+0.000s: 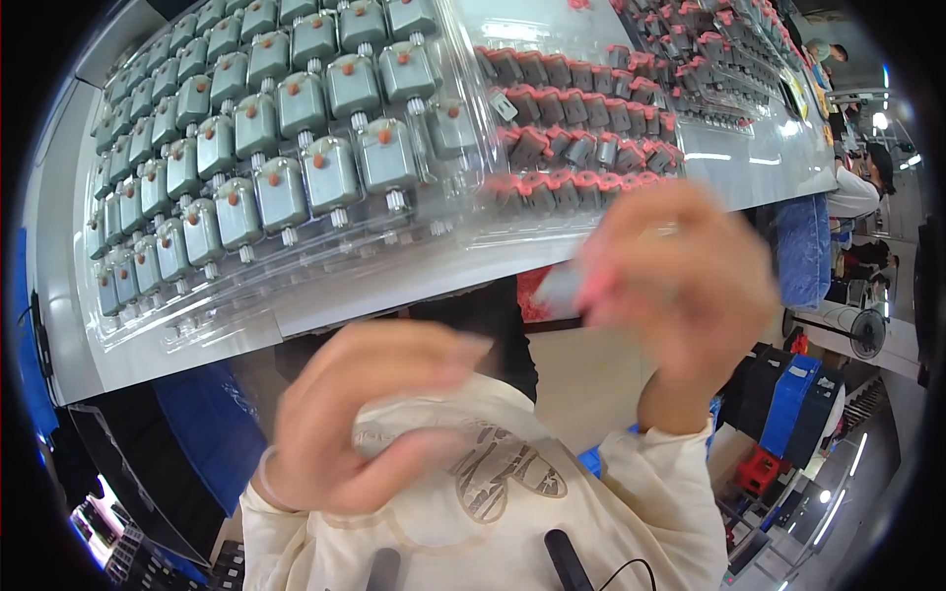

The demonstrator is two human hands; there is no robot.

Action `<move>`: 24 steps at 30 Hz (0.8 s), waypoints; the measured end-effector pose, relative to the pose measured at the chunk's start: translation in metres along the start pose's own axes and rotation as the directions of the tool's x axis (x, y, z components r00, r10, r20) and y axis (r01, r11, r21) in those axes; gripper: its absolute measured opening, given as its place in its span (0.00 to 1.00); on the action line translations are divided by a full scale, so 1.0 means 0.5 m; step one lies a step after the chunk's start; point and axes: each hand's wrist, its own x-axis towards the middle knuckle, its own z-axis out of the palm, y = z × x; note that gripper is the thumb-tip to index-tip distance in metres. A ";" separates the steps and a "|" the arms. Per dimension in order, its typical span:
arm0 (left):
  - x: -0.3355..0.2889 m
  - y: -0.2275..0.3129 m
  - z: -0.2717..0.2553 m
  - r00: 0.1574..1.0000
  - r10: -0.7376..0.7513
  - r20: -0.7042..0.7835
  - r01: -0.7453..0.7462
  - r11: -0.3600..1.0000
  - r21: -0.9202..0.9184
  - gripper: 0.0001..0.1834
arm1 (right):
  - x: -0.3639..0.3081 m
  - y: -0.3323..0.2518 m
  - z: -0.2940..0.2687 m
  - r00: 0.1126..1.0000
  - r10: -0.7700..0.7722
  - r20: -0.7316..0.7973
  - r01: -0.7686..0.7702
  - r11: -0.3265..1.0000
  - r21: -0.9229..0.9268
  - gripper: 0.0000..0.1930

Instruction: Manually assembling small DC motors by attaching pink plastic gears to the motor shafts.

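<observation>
Blurred by motion, my right hand (690,281) is closed around a small grey part with a pink end (594,281), in front of the table's near edge. My left hand (379,419) is over my lap, smeared too, its thumb and fingers apart and nothing visible between them. Beyond the right hand stand several rows of small dark grey parts with pink tops (581,106), the same colours as the held one. On the left lies a clear plastic tray (473,212) filled with rows of grey block-shaped units (330,172), each with an orange-brown dot and a small white gear-like end.
The white table (365,305) runs across in front of me. More pink-topped parts (709,59) crowd its far right. Blue-lined bins stand at lower left (202,424) and right (803,251). A fan (867,333) and other people (867,182) are off to the right.
</observation>
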 end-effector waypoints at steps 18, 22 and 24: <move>0.113 0.055 -0.050 0.957 0.269 -0.111 0.088 0.094 0.992 0.20 | 0.120 0.338 -0.066 0.935 0.316 0.163 -0.235 0.893 -0.384 0.08; 0.114 0.054 -0.028 0.975 0.189 -0.118 0.100 0.103 0.990 0.19 | 0.121 0.348 -0.085 0.995 0.074 0.067 -0.035 0.888 -0.459 0.09; 0.114 0.055 -0.026 0.970 0.199 -0.139 0.113 0.137 0.984 0.19 | 0.137 0.339 -0.097 0.980 0.191 0.062 -0.146 0.891 -0.430 0.10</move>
